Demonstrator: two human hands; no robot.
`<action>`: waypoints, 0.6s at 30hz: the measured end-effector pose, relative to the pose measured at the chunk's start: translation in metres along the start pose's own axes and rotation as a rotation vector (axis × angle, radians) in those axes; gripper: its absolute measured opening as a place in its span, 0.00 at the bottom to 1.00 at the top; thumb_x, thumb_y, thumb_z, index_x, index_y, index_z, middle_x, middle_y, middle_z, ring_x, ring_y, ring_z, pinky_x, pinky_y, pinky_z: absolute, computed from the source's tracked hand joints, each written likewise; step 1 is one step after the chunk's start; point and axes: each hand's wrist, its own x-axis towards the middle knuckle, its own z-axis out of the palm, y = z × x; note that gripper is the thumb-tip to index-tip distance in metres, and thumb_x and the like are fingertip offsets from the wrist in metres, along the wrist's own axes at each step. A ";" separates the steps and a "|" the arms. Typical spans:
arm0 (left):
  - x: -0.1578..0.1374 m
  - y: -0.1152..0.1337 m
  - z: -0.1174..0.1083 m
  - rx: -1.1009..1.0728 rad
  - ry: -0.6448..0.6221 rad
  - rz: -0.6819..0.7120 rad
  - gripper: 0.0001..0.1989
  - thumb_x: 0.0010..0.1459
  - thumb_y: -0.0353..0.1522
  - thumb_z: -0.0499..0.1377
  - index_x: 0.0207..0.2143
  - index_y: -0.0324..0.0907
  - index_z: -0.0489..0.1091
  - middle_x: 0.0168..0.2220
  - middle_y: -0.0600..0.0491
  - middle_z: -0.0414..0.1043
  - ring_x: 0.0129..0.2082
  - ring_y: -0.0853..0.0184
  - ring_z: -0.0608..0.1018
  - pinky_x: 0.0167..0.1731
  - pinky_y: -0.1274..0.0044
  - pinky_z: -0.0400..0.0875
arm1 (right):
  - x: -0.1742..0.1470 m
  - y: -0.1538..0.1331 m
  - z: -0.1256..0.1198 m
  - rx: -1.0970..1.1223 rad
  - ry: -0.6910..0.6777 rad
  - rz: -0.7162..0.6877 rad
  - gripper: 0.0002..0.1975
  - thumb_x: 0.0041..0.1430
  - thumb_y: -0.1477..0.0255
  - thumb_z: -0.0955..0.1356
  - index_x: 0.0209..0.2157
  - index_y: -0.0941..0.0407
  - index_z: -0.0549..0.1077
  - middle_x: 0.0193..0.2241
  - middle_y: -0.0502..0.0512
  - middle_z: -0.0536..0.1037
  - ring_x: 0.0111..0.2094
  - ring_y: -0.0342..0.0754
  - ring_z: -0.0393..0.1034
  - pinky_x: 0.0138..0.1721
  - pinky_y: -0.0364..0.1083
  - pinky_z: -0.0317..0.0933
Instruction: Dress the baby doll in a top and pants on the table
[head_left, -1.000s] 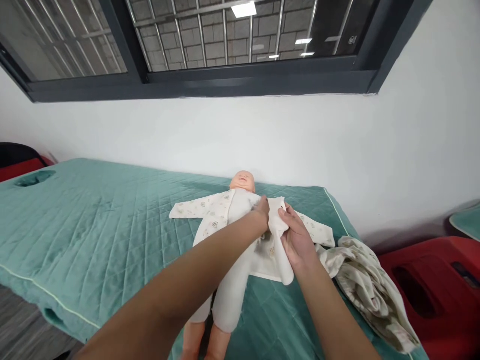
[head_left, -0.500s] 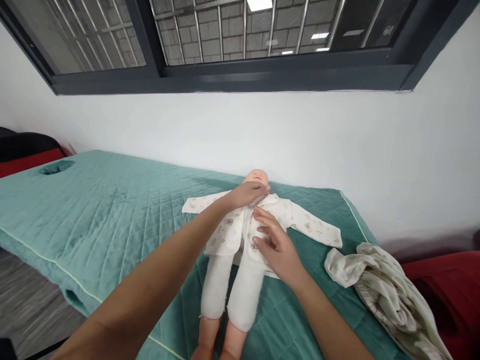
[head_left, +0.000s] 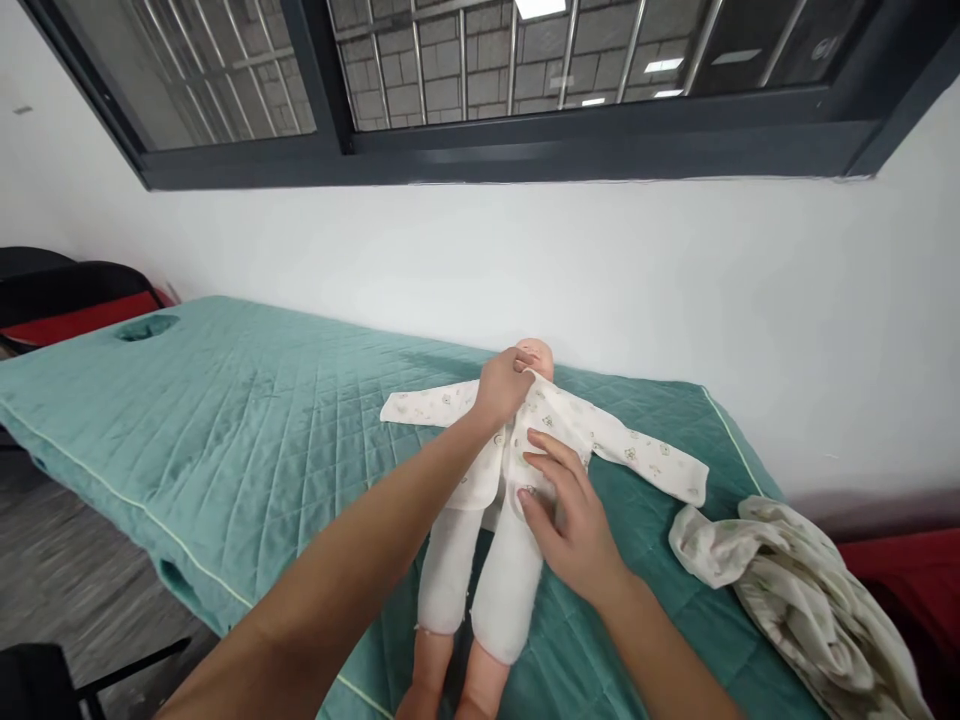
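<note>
A baby doll (head_left: 536,352) lies on its back with its head toward the wall. Its upper body is covered by a white baby shirt (head_left: 555,408) with small prints, sleeves spread to both sides. White cloth covers the doll's thighs, and its bare lower legs point toward me. At the neck, my left hand (head_left: 504,385) is closed on the shirt's collar edge, partly hiding the doll's face. My right hand (head_left: 574,510) has its fingers apart over the shirt's lower front; whether the fingertips press the cloth I cannot tell.
Beneath the doll is a bed with a green quilted cover (head_left: 300,400) that has a hole at its far left. A crumpled patterned cloth (head_left: 810,590) lies at the right, near a red item (head_left: 907,570). A white wall and barred window stand behind; black-and-red chairs (head_left: 82,300) are at left.
My left hand has drawn the collar edge up and across the doll's neck. My right hand stays over the shirt front. The view has shifted slightly left.
</note>
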 end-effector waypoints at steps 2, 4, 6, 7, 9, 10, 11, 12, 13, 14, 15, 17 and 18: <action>0.002 -0.007 -0.003 0.045 0.064 0.005 0.15 0.54 0.23 0.52 0.42 0.41 0.72 0.40 0.50 0.77 0.41 0.65 0.77 0.45 0.73 0.71 | -0.001 0.007 -0.005 -0.012 0.061 -0.001 0.19 0.65 0.73 0.65 0.57 0.49 0.65 0.61 0.61 0.65 0.63 0.56 0.60 0.62 0.60 0.59; 0.002 -0.015 -0.010 0.122 0.132 0.041 0.15 0.54 0.22 0.53 0.42 0.40 0.72 0.44 0.47 0.76 0.47 0.62 0.76 0.49 0.70 0.69 | -0.001 0.016 -0.011 -0.010 0.128 0.028 0.17 0.66 0.72 0.65 0.55 0.49 0.66 0.61 0.61 0.65 0.63 0.56 0.59 0.63 0.61 0.57; -0.005 -0.025 -0.018 0.161 0.181 0.079 0.14 0.56 0.24 0.53 0.44 0.40 0.71 0.47 0.45 0.75 0.52 0.60 0.73 0.53 0.68 0.67 | -0.002 0.024 -0.015 0.006 0.164 0.093 0.16 0.66 0.70 0.64 0.55 0.49 0.66 0.63 0.60 0.64 0.65 0.55 0.58 0.64 0.62 0.54; -0.011 -0.031 -0.022 0.162 0.193 0.096 0.14 0.57 0.25 0.53 0.44 0.40 0.71 0.48 0.45 0.75 0.52 0.59 0.73 0.54 0.67 0.66 | -0.002 0.028 -0.016 0.011 0.160 0.130 0.17 0.66 0.68 0.64 0.56 0.49 0.66 0.64 0.60 0.63 0.65 0.55 0.57 0.65 0.63 0.53; -0.030 -0.046 -0.031 0.145 0.208 0.130 0.12 0.59 0.27 0.53 0.44 0.41 0.71 0.48 0.47 0.75 0.52 0.60 0.72 0.54 0.67 0.66 | -0.003 0.032 -0.015 0.010 0.104 0.183 0.18 0.67 0.66 0.64 0.57 0.49 0.66 0.65 0.59 0.62 0.66 0.55 0.55 0.66 0.63 0.50; -0.044 -0.054 -0.035 0.133 0.220 0.141 0.11 0.61 0.28 0.52 0.43 0.42 0.71 0.47 0.47 0.75 0.52 0.60 0.72 0.54 0.67 0.66 | -0.003 0.032 -0.014 0.007 0.063 0.194 0.19 0.67 0.65 0.64 0.59 0.49 0.66 0.65 0.58 0.62 0.67 0.55 0.54 0.67 0.63 0.49; -0.058 -0.063 -0.039 0.115 0.228 0.146 0.11 0.61 0.29 0.52 0.43 0.42 0.71 0.47 0.47 0.75 0.51 0.61 0.73 0.54 0.68 0.66 | -0.002 0.032 -0.012 0.002 0.023 0.194 0.21 0.67 0.63 0.64 0.60 0.49 0.65 0.65 0.58 0.61 0.67 0.55 0.53 0.67 0.63 0.49; -0.074 -0.072 -0.042 0.087 0.234 0.132 0.11 0.62 0.30 0.52 0.43 0.42 0.71 0.46 0.48 0.75 0.50 0.61 0.73 0.53 0.68 0.67 | -0.002 0.031 -0.010 -0.003 -0.011 0.188 0.23 0.67 0.62 0.64 0.61 0.49 0.64 0.66 0.58 0.60 0.68 0.55 0.52 0.68 0.63 0.48; -0.090 -0.080 -0.046 0.055 0.240 0.107 0.11 0.63 0.30 0.51 0.43 0.43 0.71 0.46 0.48 0.75 0.49 0.62 0.74 0.53 0.69 0.68 | -0.002 0.030 -0.008 -0.008 -0.036 0.182 0.24 0.66 0.61 0.65 0.62 0.49 0.63 0.67 0.58 0.59 0.68 0.56 0.51 0.68 0.63 0.47; -0.105 -0.088 -0.049 0.023 0.238 0.075 0.11 0.63 0.31 0.50 0.43 0.43 0.71 0.45 0.48 0.75 0.48 0.62 0.74 0.51 0.69 0.69 | -0.002 0.028 -0.006 -0.013 -0.050 0.180 0.26 0.66 0.60 0.65 0.63 0.49 0.63 0.67 0.58 0.58 0.68 0.56 0.50 0.68 0.63 0.46; -0.120 -0.095 -0.052 -0.009 0.221 0.048 0.11 0.63 0.31 0.50 0.43 0.43 0.71 0.44 0.49 0.75 0.47 0.63 0.75 0.50 0.69 0.69 | -0.003 0.026 -0.005 -0.018 -0.055 0.184 0.27 0.66 0.60 0.65 0.64 0.49 0.62 0.68 0.58 0.56 0.69 0.56 0.50 0.68 0.62 0.46; -0.146 -0.105 -0.058 -0.060 0.154 0.035 0.12 0.63 0.31 0.50 0.44 0.43 0.71 0.43 0.49 0.75 0.45 0.63 0.76 0.49 0.70 0.70 | -0.008 0.022 -0.004 -0.021 -0.048 0.212 0.28 0.66 0.59 0.65 0.65 0.48 0.61 0.69 0.57 0.55 0.69 0.55 0.48 0.69 0.62 0.44; -0.157 -0.109 -0.061 -0.072 0.116 0.046 0.12 0.63 0.30 0.50 0.45 0.43 0.71 0.44 0.50 0.75 0.45 0.64 0.76 0.49 0.70 0.70 | -0.013 0.020 -0.004 -0.018 -0.044 0.234 0.28 0.66 0.59 0.65 0.65 0.47 0.60 0.69 0.56 0.54 0.69 0.55 0.48 0.69 0.62 0.43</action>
